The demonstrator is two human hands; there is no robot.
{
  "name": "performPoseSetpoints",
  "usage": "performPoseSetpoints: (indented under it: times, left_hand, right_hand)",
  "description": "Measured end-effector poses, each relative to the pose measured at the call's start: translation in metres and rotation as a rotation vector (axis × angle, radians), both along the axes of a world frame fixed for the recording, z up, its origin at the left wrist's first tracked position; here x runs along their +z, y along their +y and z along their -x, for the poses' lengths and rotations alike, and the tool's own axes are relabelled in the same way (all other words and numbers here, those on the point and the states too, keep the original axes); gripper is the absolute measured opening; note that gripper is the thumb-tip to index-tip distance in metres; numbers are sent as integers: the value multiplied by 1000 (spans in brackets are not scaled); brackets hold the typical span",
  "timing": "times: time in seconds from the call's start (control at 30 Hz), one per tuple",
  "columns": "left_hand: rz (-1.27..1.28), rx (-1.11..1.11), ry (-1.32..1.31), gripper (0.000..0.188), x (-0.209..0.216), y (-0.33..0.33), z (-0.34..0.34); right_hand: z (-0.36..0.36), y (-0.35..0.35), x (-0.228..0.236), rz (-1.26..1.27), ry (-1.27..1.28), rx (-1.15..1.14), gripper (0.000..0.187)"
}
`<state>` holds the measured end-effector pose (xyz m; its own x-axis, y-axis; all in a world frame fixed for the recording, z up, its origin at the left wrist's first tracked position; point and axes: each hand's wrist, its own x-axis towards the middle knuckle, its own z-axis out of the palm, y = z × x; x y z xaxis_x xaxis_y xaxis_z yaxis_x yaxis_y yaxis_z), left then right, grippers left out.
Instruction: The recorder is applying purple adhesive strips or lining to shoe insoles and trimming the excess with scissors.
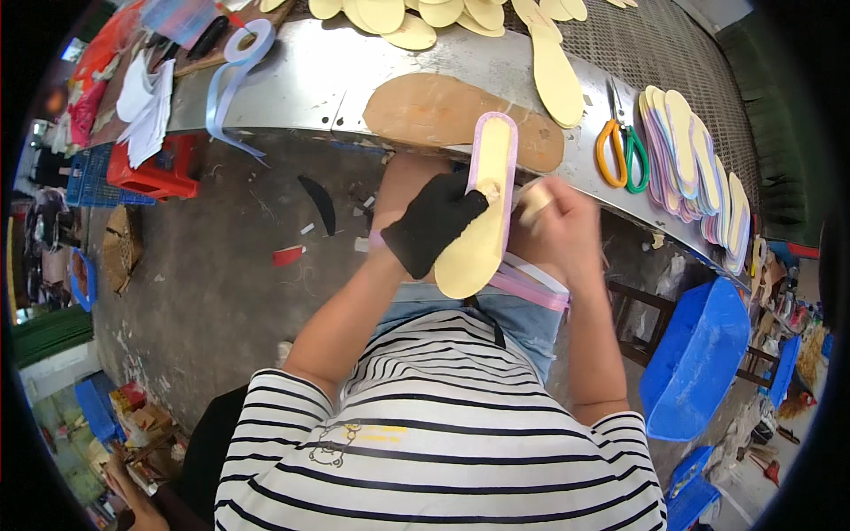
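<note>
Small yellow lettering (381,434) sat beside a line-drawn figure on the chest of your striped shirt (496,478); it was too small to read surely. Across the metal bench (301,80), a brown board (412,106) lay just ahead of your hands, with orange-and-green scissors (618,122) and a fanned row of edged insoles (682,164) to its right. A roll of pale ribbon (263,40) lay at the left, and a blue tub (695,363) stood below the bench at right. The insole in hand (467,243) was over your lap, its upper end overlapping the board in view; it was pale yellow, with pinkish-purple edging around that end and down its right side. Your black-gloved left hand (436,221) gripped it by its left edge, thumb on top. Your right hand (565,221), blurred, had curled fingers just beside it; you couldn't tell whether they held anything. Pink and white strips (531,285) trailed below.
</note>
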<state>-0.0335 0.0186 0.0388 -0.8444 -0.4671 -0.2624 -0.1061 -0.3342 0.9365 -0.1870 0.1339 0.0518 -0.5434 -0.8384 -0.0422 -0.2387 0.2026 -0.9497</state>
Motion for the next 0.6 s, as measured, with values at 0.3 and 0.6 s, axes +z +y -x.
performPoseSetpoints:
  times: [0.3, 0.6]
  left_hand:
    - [-346, -137, -90, 33, -37, -31, 28]
    - [-564, -265, -9, 38, -23, -43, 37]
  right_hand:
    - [146, -16, -1, -502, 1069, -290, 45]
    - [104, -16, 21, 659, -749, -233, 48]
